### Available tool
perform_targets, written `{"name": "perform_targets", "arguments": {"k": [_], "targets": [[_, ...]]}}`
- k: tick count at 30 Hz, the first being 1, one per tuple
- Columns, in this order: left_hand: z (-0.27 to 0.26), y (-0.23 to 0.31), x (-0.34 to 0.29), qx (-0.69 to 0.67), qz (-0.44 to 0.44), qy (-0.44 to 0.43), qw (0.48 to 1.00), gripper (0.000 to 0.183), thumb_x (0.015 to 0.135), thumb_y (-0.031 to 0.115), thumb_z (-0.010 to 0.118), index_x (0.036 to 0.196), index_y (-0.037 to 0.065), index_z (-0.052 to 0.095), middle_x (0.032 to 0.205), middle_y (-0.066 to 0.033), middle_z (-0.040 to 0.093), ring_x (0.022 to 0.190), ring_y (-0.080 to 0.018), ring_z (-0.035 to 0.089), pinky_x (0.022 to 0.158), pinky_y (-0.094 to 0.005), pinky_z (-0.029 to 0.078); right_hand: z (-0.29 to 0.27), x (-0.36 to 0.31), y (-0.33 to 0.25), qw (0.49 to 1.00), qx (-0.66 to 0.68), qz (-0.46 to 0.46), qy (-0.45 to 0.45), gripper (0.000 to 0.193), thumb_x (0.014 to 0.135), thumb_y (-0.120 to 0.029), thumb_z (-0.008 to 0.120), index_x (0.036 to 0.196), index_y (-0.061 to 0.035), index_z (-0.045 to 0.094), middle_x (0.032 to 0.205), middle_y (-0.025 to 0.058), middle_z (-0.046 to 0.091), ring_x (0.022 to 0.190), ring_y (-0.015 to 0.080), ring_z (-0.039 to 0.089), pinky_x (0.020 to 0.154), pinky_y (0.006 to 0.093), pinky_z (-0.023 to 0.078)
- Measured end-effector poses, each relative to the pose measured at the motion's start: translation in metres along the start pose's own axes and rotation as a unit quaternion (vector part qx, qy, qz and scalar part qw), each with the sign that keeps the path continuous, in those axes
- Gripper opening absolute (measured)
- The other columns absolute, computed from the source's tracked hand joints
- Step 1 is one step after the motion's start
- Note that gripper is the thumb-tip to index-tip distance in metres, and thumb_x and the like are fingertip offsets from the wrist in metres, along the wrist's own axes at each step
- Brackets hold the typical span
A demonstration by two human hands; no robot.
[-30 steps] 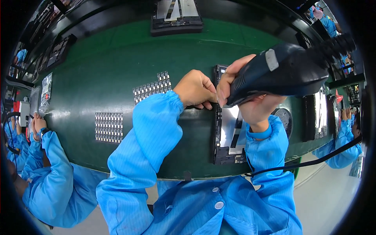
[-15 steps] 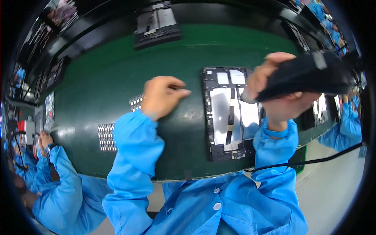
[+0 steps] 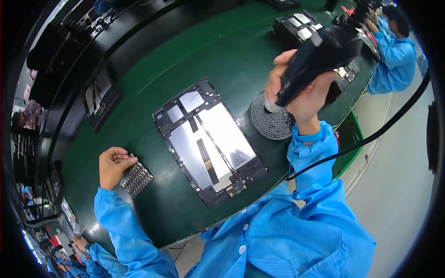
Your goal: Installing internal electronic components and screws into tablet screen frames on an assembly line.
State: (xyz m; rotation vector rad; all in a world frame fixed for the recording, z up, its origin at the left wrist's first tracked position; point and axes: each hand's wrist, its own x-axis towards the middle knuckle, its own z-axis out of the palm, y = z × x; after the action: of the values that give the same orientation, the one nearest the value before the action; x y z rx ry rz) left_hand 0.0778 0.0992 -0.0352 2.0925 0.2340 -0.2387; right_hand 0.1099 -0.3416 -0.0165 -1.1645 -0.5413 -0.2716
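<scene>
In my right hand (image 3: 309,99) is a black electric screwdriver (image 3: 320,58), its fingers wrapped round the body. The pale nose of the tool points down over a round grey tray (image 3: 270,123) full of small holes; whether they touch I cannot tell. My left hand (image 3: 113,167) is closed in a pinch at the upper edge of a sheet of small metallic parts (image 3: 137,180). What its fingertips hold is hidden. Between the hands an opened tablet (image 3: 211,143) lies flat, showing silver panels, dark ribbon cables and a black frame.
More opened devices stand at the back right (image 3: 299,24) and on the left ledge (image 3: 98,98). A black cable (image 3: 361,142) crosses my right forearm. Below the table's right edge is a green bin (image 3: 347,148). Co-workers in blue sit at far right and lower left.
The view has turned. My left hand has moved from above the bare table to the sheet of parts. My right hand has carried the screwdriver from over the tablet's side to the round tray.
</scene>
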Motion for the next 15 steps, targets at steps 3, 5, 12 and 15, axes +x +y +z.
{"name": "perform_targets", "arguments": {"k": [3, 5, 12, 15], "targets": [[-0.001, 0.008, -0.001, -0.03, -0.021, -0.011, 0.999, 0.021, 0.069, -0.005, 0.074, 0.086, -0.003, 0.061, 0.074, -0.0033, 0.061, 0.064, -0.0078, 0.058, 0.063, -0.0195, 0.05, 0.001, 0.0, 0.003, 0.999, -0.037, 0.018, 0.01, 0.091, 0.081, -0.079, 0.022, 0.11, 0.0051, 0.043, 0.065, 0.0107, 0.052, 0.051, 0.0167, 0.053, 0.049, 0.0304, 0.046], [0.002, 0.006, -0.001, -0.01, -0.024, -0.021, 0.999, 0.018, 0.07, -0.007, 0.073, 0.085, -0.003, 0.062, 0.071, -0.0033, 0.061, 0.064, -0.0081, 0.058, 0.062, -0.02, 0.05, 0.004, 0.001, 0.004, 0.999, -0.03, 0.03, -0.01, 0.092, 0.08, -0.079, 0.022, 0.11, 0.0048, 0.044, 0.065, 0.0103, 0.053, 0.052, 0.0164, 0.054, 0.049, 0.0299, 0.046], [0.02, 0.003, -0.012, 0.124, 0.056, 0.038, 0.99, 0.017, 0.071, -0.004, 0.072, 0.072, 0.001, 0.056, 0.063, 0.0033, 0.052, 0.059, -0.0052, 0.048, 0.055, -0.0203, 0.038, 0.018, 0.004, 0.009, 0.998, -0.041, 0.041, 0.009, 0.089, 0.079, -0.077, 0.032, 0.106, 0.0053, 0.05, 0.063, 0.0098, 0.056, 0.05, 0.0134, 0.055, 0.047, 0.025, 0.044], [0.023, -0.004, -0.015, 0.113, 0.102, 0.073, 0.986, 0.017, 0.069, -0.003, 0.073, 0.071, 0.0, 0.057, 0.068, 0.0007, 0.054, 0.061, -0.007, 0.048, 0.056, -0.0223, 0.04, 0.02, 0.004, 0.014, 0.999, 0.01, 0.027, 0.033, 0.08, 0.082, -0.071, 0.043, 0.1, 0.0057, 0.055, 0.061, 0.0105, 0.057, 0.048, 0.0123, 0.055, 0.044, 0.0224, 0.042]]}}
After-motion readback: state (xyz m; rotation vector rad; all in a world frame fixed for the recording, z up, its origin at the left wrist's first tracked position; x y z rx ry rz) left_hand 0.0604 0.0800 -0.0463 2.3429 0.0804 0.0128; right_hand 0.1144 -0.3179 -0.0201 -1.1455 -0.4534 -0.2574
